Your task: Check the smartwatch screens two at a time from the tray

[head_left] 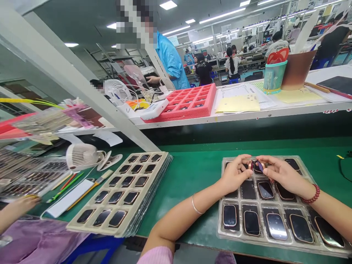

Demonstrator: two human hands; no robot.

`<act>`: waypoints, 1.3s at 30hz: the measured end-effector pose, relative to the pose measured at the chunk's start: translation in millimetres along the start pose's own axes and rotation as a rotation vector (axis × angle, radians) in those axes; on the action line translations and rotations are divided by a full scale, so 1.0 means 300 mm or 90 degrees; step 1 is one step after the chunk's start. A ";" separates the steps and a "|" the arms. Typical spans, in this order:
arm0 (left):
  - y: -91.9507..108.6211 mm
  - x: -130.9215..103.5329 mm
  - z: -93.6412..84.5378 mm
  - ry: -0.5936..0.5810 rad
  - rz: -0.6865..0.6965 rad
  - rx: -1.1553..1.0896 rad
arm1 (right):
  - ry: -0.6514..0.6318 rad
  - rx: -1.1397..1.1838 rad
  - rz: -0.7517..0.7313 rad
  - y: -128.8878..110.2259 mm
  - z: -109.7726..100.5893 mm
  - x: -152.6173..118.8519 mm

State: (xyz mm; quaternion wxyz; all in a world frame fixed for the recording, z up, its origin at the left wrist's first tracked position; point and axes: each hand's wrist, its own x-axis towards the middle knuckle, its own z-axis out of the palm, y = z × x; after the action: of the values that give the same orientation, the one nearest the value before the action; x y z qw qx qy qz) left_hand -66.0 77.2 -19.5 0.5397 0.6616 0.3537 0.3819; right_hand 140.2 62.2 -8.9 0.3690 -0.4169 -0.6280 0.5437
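Observation:
My left hand (238,172) pinches a small rose-gold-edged watch case (250,165), seen nearly edge-on. Close beside it, my right hand (279,171) grips another watch case (260,166) with a dark purplish face. Both hands are above the far rows of a clear plastic tray (238,240). Dark rectangular watch cases with gold rims, such as the front-row watch case (251,222), lie in its pockets. One pocket (248,189) in the middle row shows only a dark liner. My hands and forearms cover part of the tray.
Left of my tray stands a stack of beige trays (162,161) holding more watch cases. Beyond it lie a brush (106,176), a white fan (82,157) and a co-worker's hand (23,205). The shelf (236,114) ahead carries a red foam tray (210,99) and cups (297,71).

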 end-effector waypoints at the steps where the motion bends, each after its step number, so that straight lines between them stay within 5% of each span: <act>1: 0.001 0.000 0.000 -0.001 -0.001 0.002 | -0.002 -0.003 0.000 0.000 0.000 0.000; 39: 0.020 0.009 0.010 0.027 -0.039 -0.099 | 0.001 -0.001 -0.018 -0.011 0.009 -0.004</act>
State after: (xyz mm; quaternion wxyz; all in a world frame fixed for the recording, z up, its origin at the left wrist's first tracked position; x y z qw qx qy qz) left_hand -61.8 77.4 -13.6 0.5931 0.5983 0.3550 0.4053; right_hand 137.7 59.9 -6.0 0.3769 -0.4089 -0.6338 0.5377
